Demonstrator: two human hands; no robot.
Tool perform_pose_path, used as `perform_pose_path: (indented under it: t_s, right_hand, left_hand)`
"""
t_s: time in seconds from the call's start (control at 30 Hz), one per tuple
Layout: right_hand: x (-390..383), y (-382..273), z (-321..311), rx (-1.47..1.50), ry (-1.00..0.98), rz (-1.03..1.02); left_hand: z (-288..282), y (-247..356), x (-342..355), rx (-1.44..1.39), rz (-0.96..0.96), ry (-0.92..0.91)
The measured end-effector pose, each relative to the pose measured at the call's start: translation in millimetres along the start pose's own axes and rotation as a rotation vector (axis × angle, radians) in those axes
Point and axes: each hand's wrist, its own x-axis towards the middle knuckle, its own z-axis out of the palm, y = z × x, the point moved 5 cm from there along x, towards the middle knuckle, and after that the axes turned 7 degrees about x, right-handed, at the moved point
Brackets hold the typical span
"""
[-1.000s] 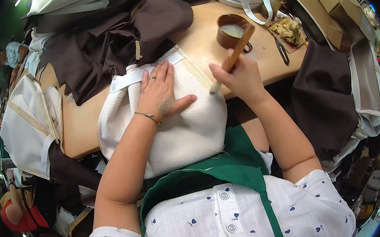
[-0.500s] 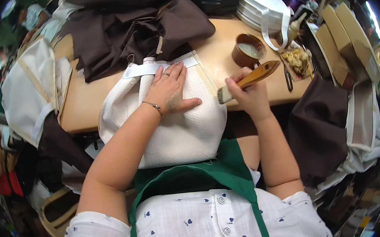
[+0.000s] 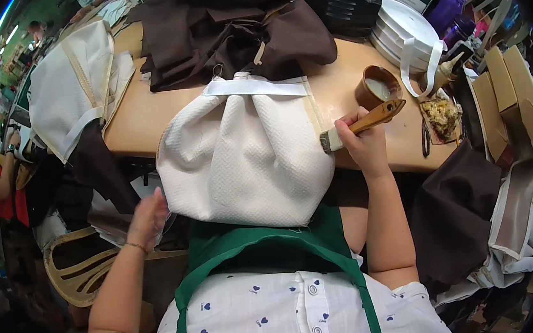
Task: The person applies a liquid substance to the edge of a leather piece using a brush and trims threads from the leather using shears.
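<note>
My right hand (image 3: pixel 365 141) grips a wide flat paintbrush (image 3: pixel 377 117) by its wooden handle. The bristles rest at the right edge of a white textured fabric piece (image 3: pixel 239 150), along a yellowish strip on that edge. This fabric lies gathered in folds over the table's front edge and my lap, with a smooth white band (image 3: pixel 256 88) across its top. Close to the fabric's lower left side, my left hand (image 3: pixel 148 219) is raised off the table. It is seen edge-on and slightly blurred, so whether its fingers pinch anything is unclear.
A brown cup of pale liquid (image 3: pixel 379 86) stands on the table (image 3: pixel 346 56) beyond the brush. Behind are dark brown cloth (image 3: pixel 202 31), a black box (image 3: pixel 341 5) and a white webbing roll (image 3: pixel 404 31). Cardboard boxes (image 3: pixel 504 98) stand right; white fabric pieces (image 3: pixel 69 83) hang left.
My left hand has lifted off the top of the fabric and swung down to its left side. The brush in my right hand has moved slightly down along the right edge. The view has shifted.
</note>
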Motion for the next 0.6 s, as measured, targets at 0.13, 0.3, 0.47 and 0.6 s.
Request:
perform_pose_path:
  t_s: [0.13, 0.3, 0.47, 0.6]
  right_hand:
    - [-5, -1, -5, -0.031, 0.022, 0.04]
    - [-20, -15, -54, 0.01, 0.31, -0.167]
    - [-33, -58, -145, 0.009, 0.639, -0.332]
    - [-49, -64, -170, 0.05, 0.768, -0.388]
  left_hand:
    - [69, -17, -24, -0.297, -0.217, -0.16]
    - [62, 22, -24, -0.337, 0.508, 0.092]
    - [0, 166, -94, 0.214, 1.102, 0.538]
    - [-132, 269, -130, -0.256, 1.15, 0.495]
